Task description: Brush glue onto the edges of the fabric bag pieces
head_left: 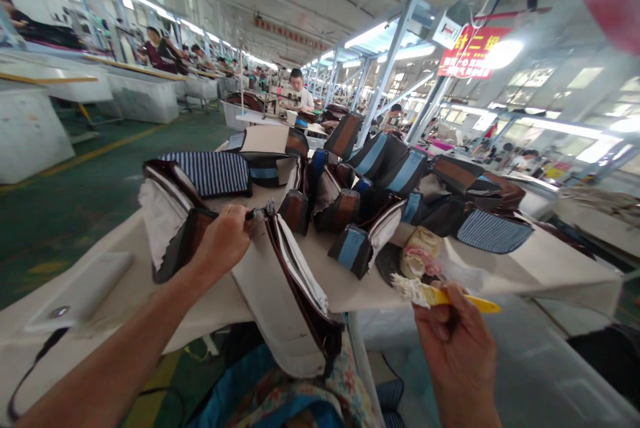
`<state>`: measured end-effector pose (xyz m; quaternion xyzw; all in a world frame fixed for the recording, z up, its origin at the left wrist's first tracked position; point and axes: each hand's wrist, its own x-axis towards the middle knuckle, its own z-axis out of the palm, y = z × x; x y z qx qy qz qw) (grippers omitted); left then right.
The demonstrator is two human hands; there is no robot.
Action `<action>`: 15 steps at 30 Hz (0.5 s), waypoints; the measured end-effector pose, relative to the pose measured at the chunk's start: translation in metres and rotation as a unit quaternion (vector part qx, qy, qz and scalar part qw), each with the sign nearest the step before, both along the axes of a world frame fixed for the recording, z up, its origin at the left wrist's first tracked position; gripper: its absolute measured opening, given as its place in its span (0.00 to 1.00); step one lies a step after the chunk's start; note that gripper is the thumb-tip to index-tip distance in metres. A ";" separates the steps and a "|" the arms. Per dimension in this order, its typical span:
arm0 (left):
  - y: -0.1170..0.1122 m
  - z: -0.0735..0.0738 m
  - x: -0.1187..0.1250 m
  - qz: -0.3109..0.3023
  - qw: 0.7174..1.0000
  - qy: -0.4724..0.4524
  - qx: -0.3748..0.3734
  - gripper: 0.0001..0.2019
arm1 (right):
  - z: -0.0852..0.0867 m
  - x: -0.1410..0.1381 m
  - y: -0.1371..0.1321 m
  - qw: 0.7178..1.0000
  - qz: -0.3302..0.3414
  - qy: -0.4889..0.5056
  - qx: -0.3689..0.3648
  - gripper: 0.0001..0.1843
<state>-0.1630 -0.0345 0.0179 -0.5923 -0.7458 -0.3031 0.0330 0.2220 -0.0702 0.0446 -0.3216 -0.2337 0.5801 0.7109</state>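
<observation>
My left hand (225, 238) is closed on the upper end of an unfinished bag (283, 301) with a pale outer panel, dark red-brown edging and white lining. The bag slants down from the table edge toward my lap. In my right hand (455, 341) is a brush with a yellow handle (483, 305). Its bristles (410, 288), coated in whitish stuff, point left and sit near a pale roll (421, 251) with a pink cloth. Another bag piece (167, 221) with white lining stands just beyond my left hand. The tips of my left fingers are partly hidden.
Several bag pieces with blue (367, 155), brown (345, 135) and striped (207, 171) panels crowd the pale table (325, 275). A white device with a cord (83, 291) lies at the left. Below right is a translucent bin (525, 355). A person (300, 95) sits farther back.
</observation>
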 end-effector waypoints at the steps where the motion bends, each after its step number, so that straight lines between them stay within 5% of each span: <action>1: 0.001 -0.004 -0.002 0.009 1.000 -0.006 0.000 0.13 | -0.001 -0.001 0.001 1.000 0.002 0.006 -0.005 0.12; 10: 0.077 -0.036 -0.021 0.049 0.991 -0.118 0.043 0.12 | -0.008 -0.017 0.000 1.000 0.021 -0.006 -0.004 0.09; 12: 0.066 -0.045 -0.017 0.043 0.986 -0.143 0.078 0.16 | -0.010 -0.015 -0.001 1.000 0.024 -0.018 0.000 0.08; 15: 0.008 -0.066 0.004 0.022 0.977 -0.175 0.121 0.18 | -0.013 -0.011 -0.001 0.999 0.028 -0.030 -0.001 0.09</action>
